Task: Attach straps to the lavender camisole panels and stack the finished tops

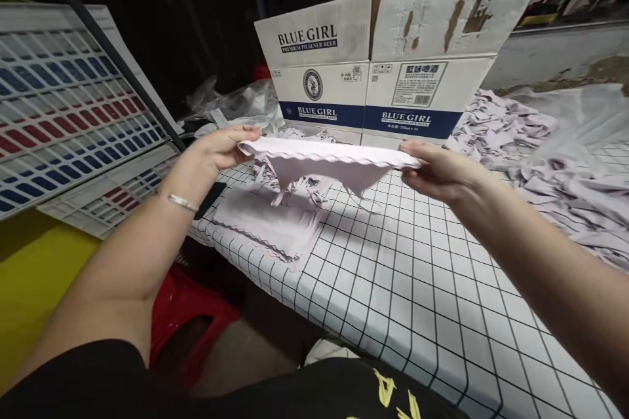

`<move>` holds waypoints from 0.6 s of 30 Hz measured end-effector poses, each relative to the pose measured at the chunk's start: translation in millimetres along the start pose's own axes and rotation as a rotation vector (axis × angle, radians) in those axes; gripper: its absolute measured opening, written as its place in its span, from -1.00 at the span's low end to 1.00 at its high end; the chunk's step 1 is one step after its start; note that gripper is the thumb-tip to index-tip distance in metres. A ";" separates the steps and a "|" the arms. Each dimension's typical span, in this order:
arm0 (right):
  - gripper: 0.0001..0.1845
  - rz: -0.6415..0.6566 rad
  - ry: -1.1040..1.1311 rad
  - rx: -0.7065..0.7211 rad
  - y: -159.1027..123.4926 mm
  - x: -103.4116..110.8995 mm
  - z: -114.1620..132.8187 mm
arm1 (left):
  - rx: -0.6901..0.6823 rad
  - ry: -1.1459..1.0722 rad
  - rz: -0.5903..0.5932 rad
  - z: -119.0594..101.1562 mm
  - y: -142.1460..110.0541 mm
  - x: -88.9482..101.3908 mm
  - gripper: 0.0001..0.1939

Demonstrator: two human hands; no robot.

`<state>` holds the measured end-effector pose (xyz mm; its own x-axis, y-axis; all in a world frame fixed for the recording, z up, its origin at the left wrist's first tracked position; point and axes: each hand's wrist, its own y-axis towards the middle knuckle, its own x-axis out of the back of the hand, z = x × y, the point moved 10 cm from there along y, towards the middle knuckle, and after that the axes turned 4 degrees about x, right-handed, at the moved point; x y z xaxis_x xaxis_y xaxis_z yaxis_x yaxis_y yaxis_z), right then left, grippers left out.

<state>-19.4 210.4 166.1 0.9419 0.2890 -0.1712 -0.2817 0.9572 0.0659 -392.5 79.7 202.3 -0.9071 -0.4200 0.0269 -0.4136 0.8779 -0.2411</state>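
Observation:
A pale pink cloth piece with a wavy edge is stretched between my two hands above the table. It looks like the cut panel of an undergarment, and a thin strip dangles from its lower side. My left hand pinches one end between thumb and fingers. At the opposite end, my right hand is closed on the cloth in the same way. Below and to the left, a flat stack of pale pink cloth pieces with wavy edges lies near the table's front edge. Behind the held cloth are loose cloth strips.
A white checked cloth covers the table. At the back stands an opened beer carton. Heaps of pale pink strips and clear plastic lie at right. White crates rise at left, above a red stool.

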 end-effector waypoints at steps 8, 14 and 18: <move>-0.94 0.306 0.155 -0.558 -37.3 -157.7 -155.0 | 0.226 0.370 -0.194 97.3 47.8 139.9 -0.63; -0.96 0.415 -0.042 -0.593 -109.8 -172.7 -210.7 | 0.329 0.493 -0.219 173.9 33.2 163.9 -0.43; -0.74 0.583 -0.661 -0.037 -110.9 -172.8 -179.0 | 0.299 0.590 -0.325 177.2 38.7 172.7 -0.37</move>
<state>-183.7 56.8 12.3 0.5564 0.6750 0.4846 -0.7453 0.6633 -0.0681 -551.4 0.4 25.7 -0.6684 -0.3805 0.6391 -0.7061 0.5947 -0.3845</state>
